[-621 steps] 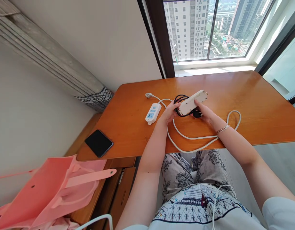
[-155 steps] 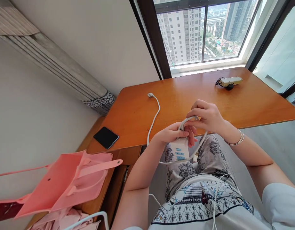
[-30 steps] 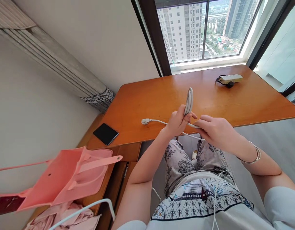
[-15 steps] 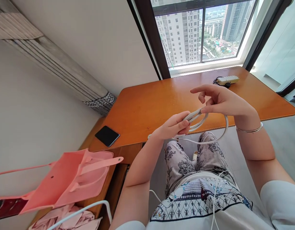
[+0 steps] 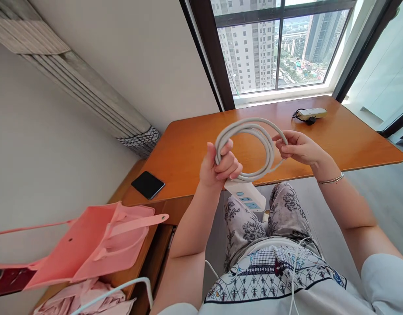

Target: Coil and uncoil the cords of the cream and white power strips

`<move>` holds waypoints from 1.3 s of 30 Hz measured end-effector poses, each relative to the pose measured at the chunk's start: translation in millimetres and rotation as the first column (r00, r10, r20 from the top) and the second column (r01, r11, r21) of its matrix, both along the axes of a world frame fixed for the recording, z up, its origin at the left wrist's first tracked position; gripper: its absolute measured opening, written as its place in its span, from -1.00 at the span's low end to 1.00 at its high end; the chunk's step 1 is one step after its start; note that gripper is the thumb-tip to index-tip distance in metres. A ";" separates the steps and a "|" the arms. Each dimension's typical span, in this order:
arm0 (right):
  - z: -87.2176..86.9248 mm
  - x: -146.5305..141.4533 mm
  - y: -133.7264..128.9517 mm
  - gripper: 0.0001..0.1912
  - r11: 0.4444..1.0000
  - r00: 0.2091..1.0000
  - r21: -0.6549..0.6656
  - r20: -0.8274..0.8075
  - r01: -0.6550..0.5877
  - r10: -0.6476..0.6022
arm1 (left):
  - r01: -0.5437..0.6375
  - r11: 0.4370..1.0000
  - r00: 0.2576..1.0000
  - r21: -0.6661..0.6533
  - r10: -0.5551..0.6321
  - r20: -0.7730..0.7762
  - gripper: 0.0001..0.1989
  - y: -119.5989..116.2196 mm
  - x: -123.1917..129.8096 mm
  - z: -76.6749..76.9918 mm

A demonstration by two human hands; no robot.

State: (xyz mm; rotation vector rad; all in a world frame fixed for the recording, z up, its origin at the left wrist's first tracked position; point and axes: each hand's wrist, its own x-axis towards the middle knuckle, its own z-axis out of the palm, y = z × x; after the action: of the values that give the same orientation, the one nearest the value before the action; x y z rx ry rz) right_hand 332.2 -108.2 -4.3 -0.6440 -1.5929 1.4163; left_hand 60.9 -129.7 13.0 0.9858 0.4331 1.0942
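Note:
Loops of a thick white cable [image 5: 269,151] hang in the air above the near edge of the wooden table. My left hand [image 5: 221,166] is closed round the left side of the coil, thumb pointing up. At the right of the loops, my right hand [image 5: 295,146] pinches a strand of the cable between thumb and fingers. A white power strip [image 5: 246,195] with blue-grey sockets hangs just below my left hand, over my lap.
On the wooden table [image 5: 195,148] lie a black phone [image 5: 148,185] at the left and another power strip [image 5: 311,113] with a black plug at the back right. An open pink bag [image 5: 90,245] stands at the lower left, beside pink cloth [image 5: 86,299].
My left hand has turned upright, and the coil now faces me as wide loops. My right hand has moved down and closed on the cable. The white power strip has come into view.

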 end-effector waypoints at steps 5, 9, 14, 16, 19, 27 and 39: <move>-45.1 -35.3 -0.3 -0.66 0.983 0.983 0.007 -0.036 0.182 -0.181 | -0.457 0.888 0.853 -0.040 0.451 0.264 -0.48 -4.7 16.7 26.9; -57.1 -54.4 -0.2 -0.64 0.958 0.957 0.129 0.108 0.256 -0.270 | -0.602 0.798 0.750 -0.032 0.579 0.319 -0.49 -6.4 27.6 35.8; -66.7 -49.6 2.1 -0.54 0.889 0.903 0.291 0.142 0.354 -0.406 | -0.688 0.724 0.698 0.046 0.644 0.314 -0.50 -1.5 8.7 35.6; -70.4 -43.5 -1.8 -0.57 0.862 0.886 0.368 0.173 0.348 -0.431 | -0.749 0.657 0.643 0.082 0.690 0.332 -0.49 2.9 0.3 36.8; -70.6 -36.5 -12.9 -0.66 0.765 0.826 0.561 0.234 0.316 -0.512 | -0.853 0.516 0.508 0.079 0.786 0.353 -0.48 8.6 -0.7 37.9; -38.2 -44.0 -50.2 -0.62 0.507 0.668 0.856 0.323 0.096 -0.671 | -0.872 0.410 0.483 0.266 0.806 0.342 -0.63 22.4 17.1 19.8; 62.4 -58.8 -69.5 -0.75 0.442 0.653 0.894 0.378 -0.073 -0.656 | -0.205 0.901 0.929 0.384 0.302 -0.215 -0.32 -1.5 27.8 -3.1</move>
State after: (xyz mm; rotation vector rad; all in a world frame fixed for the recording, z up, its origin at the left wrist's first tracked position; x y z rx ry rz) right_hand 273.4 -177.6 58.0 -0.8195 -2.3087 -0.1574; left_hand 88.7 -131.3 9.9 1.4406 0.6134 1.3100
